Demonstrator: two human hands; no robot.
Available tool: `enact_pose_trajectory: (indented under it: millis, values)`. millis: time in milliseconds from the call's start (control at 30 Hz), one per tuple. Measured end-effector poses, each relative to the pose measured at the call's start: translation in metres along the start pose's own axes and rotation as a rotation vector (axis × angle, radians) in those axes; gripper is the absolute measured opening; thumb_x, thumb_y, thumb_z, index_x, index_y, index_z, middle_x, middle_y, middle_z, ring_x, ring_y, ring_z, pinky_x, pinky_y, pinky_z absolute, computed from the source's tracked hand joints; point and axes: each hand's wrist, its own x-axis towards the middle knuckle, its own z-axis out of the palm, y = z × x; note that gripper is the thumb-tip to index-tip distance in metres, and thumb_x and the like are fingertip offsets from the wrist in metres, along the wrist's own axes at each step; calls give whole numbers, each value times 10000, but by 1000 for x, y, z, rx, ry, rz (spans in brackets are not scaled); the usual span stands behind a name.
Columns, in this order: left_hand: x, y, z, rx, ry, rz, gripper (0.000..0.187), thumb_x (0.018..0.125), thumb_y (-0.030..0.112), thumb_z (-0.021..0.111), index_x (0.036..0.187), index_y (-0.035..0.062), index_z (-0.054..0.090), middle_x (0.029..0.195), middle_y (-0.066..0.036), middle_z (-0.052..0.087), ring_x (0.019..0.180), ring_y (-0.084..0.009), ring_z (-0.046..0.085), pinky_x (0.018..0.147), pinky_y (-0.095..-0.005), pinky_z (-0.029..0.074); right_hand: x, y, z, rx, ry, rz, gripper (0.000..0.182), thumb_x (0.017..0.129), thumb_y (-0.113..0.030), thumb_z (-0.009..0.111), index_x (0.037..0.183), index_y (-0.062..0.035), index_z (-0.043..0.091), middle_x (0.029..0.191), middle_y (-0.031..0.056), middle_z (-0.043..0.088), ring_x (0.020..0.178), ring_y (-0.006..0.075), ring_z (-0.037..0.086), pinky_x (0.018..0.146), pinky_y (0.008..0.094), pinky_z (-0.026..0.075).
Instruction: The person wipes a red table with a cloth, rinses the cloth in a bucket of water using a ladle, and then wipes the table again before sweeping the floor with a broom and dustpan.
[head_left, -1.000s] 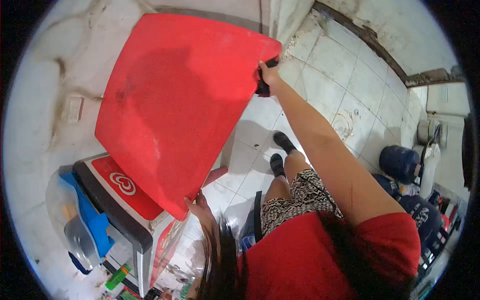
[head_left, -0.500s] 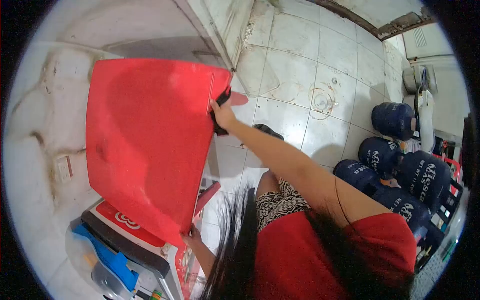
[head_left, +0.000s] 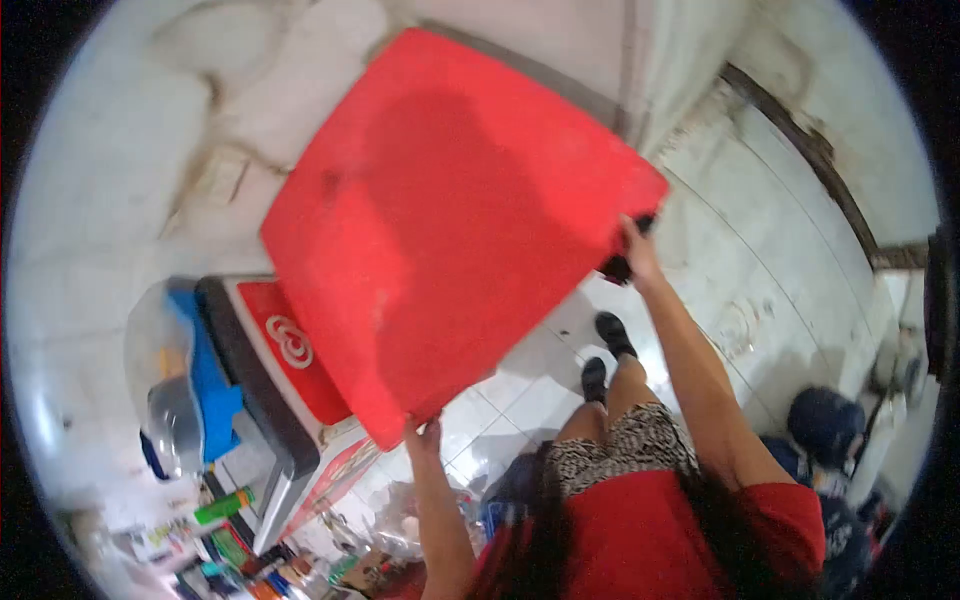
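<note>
A large red tabletop (head_left: 450, 220) fills the middle of the view, with the shadow of a head cast across it. My left hand (head_left: 422, 440) grips its near lower corner, fingers partly hidden at the edge. At the right corner, my right hand (head_left: 640, 252) is closed on the edge, beside a black cloth or object (head_left: 617, 268) whose shape is unclear. The board's left side overlaps the red and white top of a freezer (head_left: 290, 345) with a dark rim. What supports the board underneath is hidden.
Left of the freezer are a clear container (head_left: 175, 425) and a blue object (head_left: 205, 370). Bottles and packets lie at the lower left, plastic bags (head_left: 405, 515) below my left hand. Blue gas cylinders (head_left: 826, 425) stand at the right. A tiled wall borders the board's far side.
The red board now lies farther up and right in view and is turned, with both hands still on it. The camera view has swung, and both of my shoes now show on the floor.
</note>
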Motion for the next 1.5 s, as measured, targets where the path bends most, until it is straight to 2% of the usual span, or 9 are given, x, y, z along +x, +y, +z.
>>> enact_pose_trajectory:
  millis: [533, 667, 800, 900, 1000, 1067, 1133, 1400, 1500]
  values:
    - [-15, -34, 75, -36, 2, -11, 503, 763, 124, 455, 1170, 59, 168, 1132, -241, 285, 985, -370, 390, 795, -492, 369, 77, -36, 18, -234, 100, -108, 412, 777, -320, 456, 1026, 1, 394, 899, 92, 500, 752, 176, 502, 646, 283, 413]
    - [-23, -25, 76, 195, 34, -161, 555, 737, 323, 499, 1131, 35, 236, 1049, -198, 411, 885, -308, 491, 762, -451, 385, 109, -15, -3, -444, 218, -336, 492, 773, -363, 437, 1068, 25, 369, 923, 128, 503, 776, 223, 510, 658, 311, 414]
    - [-38, -7, 65, 7, 28, -417, 903, 650, 509, 521, 1233, 83, -21, 1169, -247, 244, 913, -331, 463, 759, -474, 371, 57, -54, 10, -376, 499, -184, 531, 776, -426, 332, 1165, -66, 304, 1069, 217, 405, 948, 274, 442, 752, 408, 380]
    - [-54, -3, 28, 170, 277, -204, 932, 640, 509, 525, 1230, 168, -111, 1237, -192, 141, 1004, -370, 359, 720, -486, 383, 43, -57, 10, -1092, 646, -513, 538, 778, -448, 321, 1166, -75, 301, 1198, 169, 301, 1037, 257, 365, 817, 422, 296]
    - [-68, 1, -36, 309, 509, -35, 848, 679, 446, 510, 1233, 235, -96, 1266, -116, 150, 1010, -363, 341, 709, -466, 371, 69, -46, 22, -1703, 214, -987, 476, 771, -488, 290, 1186, -254, 287, 1272, 83, 200, 1105, 276, 270, 814, 509, 240]
    - [-80, 2, -82, 379, 544, 6, 791, 693, 412, 508, 1243, 251, -37, 1268, -86, 174, 1025, -358, 326, 736, -479, 331, 35, -34, 68, -1695, 473, -485, 406, 766, -493, 295, 1156, -379, 293, 1277, 28, 204, 1125, 323, 216, 797, 566, 212]
    - [-91, 4, -108, 406, 587, -17, 765, 696, 401, 508, 1246, 249, -2, 1265, -74, 192, 1050, -354, 302, 751, -481, 314, 46, 5, 64, -1932, 362, -961, 379, 758, -472, 339, 1132, -423, 304, 1271, 51, 213, 1131, 359, 176, 794, 590, 204]
    - [-101, 9, -133, 512, 513, -29, 701, 700, 368, 516, 1248, 245, 97, 1260, -80, 215, 1124, -340, 227, 794, -491, 279, -192, 126, 250, -1517, -768, -1131, 335, 692, -377, 479, 1016, -294, 488, 1201, 120, 317, 1121, 386, 206, 823, 618, 151]
    - [-98, 15, -117, 580, 447, 4, 673, 706, 353, 521, 1244, 230, 137, 1259, -87, 210, 1118, -335, 247, 801, -504, 271, -226, 166, 274, -1242, -902, -1122, 295, 722, -356, 448, 995, -257, 503, 1114, 133, 414, 1078, 333, 312, 828, 599, 168]
